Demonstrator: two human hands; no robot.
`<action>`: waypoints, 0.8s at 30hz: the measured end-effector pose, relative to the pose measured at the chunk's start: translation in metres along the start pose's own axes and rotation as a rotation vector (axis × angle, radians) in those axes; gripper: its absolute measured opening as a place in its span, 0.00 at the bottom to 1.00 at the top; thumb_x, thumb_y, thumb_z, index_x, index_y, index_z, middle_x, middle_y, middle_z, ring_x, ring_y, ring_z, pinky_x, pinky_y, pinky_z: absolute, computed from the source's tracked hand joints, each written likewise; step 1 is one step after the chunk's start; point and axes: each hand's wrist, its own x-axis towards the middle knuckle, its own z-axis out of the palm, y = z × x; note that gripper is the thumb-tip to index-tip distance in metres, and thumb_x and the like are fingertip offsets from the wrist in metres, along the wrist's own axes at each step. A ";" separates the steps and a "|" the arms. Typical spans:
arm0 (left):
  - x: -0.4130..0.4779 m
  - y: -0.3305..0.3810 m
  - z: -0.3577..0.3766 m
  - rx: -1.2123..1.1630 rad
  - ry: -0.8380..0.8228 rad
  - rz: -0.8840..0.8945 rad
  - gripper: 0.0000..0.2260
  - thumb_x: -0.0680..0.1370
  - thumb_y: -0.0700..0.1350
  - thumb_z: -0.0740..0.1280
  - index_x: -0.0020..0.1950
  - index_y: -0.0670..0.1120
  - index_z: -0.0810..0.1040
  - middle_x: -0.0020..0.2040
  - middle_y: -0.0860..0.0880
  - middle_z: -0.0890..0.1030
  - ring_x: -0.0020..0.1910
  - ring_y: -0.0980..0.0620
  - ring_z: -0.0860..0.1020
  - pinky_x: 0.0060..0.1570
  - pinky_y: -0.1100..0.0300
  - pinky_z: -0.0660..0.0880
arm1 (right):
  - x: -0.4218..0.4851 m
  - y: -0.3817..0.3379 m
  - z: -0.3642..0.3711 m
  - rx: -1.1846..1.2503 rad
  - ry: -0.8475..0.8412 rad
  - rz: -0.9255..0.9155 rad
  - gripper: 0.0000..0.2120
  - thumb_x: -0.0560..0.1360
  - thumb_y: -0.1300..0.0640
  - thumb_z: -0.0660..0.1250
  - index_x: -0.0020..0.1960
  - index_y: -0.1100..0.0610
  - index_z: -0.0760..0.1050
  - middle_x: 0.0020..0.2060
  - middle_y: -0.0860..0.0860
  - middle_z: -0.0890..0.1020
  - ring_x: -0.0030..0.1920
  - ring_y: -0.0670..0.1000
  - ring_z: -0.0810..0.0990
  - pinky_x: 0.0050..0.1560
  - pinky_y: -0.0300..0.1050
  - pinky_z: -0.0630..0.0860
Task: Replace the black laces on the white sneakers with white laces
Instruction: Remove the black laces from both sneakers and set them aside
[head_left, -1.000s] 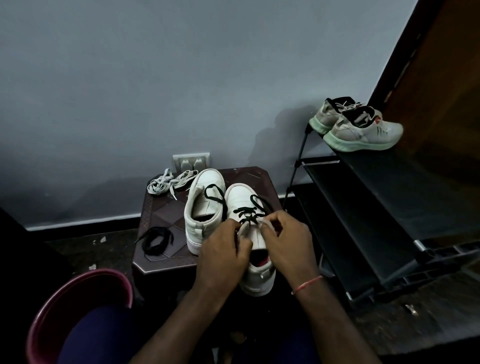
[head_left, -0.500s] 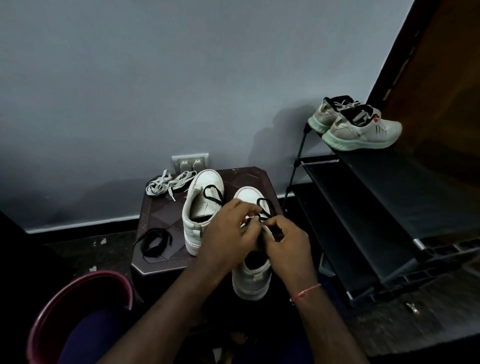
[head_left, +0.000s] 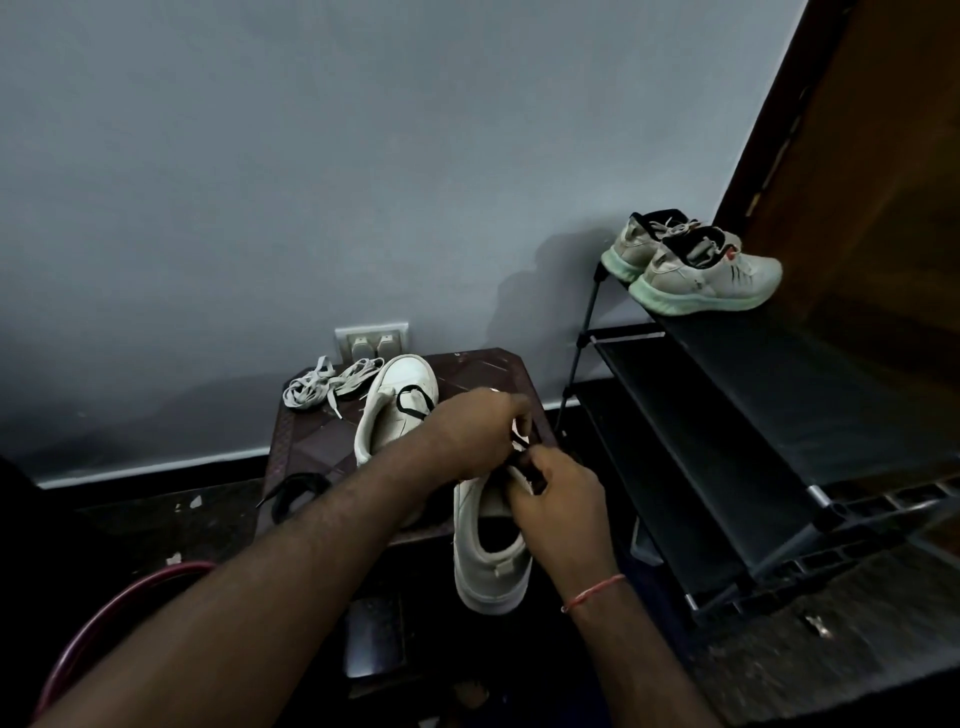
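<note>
The near sneaker (head_left: 488, 566) lies on the near edge of the bench (head_left: 483, 366), its heel overhanging toward the person and its toe pointing away. Both hands are at its lacing. The left hand (head_left: 475, 431) reaches across from the left with its fingers (head_left: 519, 413) curled down over the tongue. The right hand (head_left: 563, 501) comes in from the near right, and its fingers (head_left: 537, 467) are curled too. A short stretch of black lace (head_left: 519, 442) shows between them. Both hands appear to pinch it, though the knuckles hide the exact contact.

The lace looks light, flat and limp, so it should answer only to pulling. It is best gripped close to an eyelet and drawn out one crossing at a time, since it is likely to drag where it passes through the holes. The sneaker looks light, with a firm sole and a softer upper. A tug on the lace could slide it off the bench, so one hand would do well to steady its side wall or heel.

The far sneaker (head_left: 397, 400) stands just to the left and farther back, with a dark loop of lace across its opening. The white laces (head_left: 322, 387) lie bundled at the far left corner of the bench. A loose black lace (head_left: 298, 493) lies at the near left.
</note>
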 end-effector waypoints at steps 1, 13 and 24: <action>-0.003 -0.002 0.001 -0.147 0.059 -0.019 0.11 0.71 0.37 0.66 0.49 0.50 0.76 0.39 0.52 0.79 0.41 0.50 0.78 0.42 0.56 0.75 | 0.000 0.000 0.000 0.012 0.006 0.006 0.01 0.71 0.56 0.70 0.41 0.51 0.79 0.36 0.46 0.80 0.36 0.45 0.78 0.39 0.44 0.75; -0.041 -0.033 -0.029 -1.256 -0.108 -0.358 0.11 0.75 0.34 0.50 0.45 0.45 0.71 0.26 0.46 0.68 0.18 0.57 0.55 0.22 0.71 0.51 | 0.002 0.007 0.003 0.078 0.002 0.029 0.01 0.70 0.54 0.71 0.41 0.51 0.80 0.36 0.44 0.82 0.38 0.43 0.80 0.42 0.46 0.78; -0.024 -0.016 -0.005 -0.206 0.006 0.004 0.14 0.74 0.46 0.69 0.59 0.47 0.80 0.51 0.48 0.80 0.45 0.53 0.77 0.50 0.59 0.74 | 0.005 0.005 -0.003 0.034 -0.130 -0.007 0.08 0.70 0.57 0.68 0.48 0.49 0.79 0.39 0.44 0.80 0.40 0.44 0.79 0.44 0.47 0.77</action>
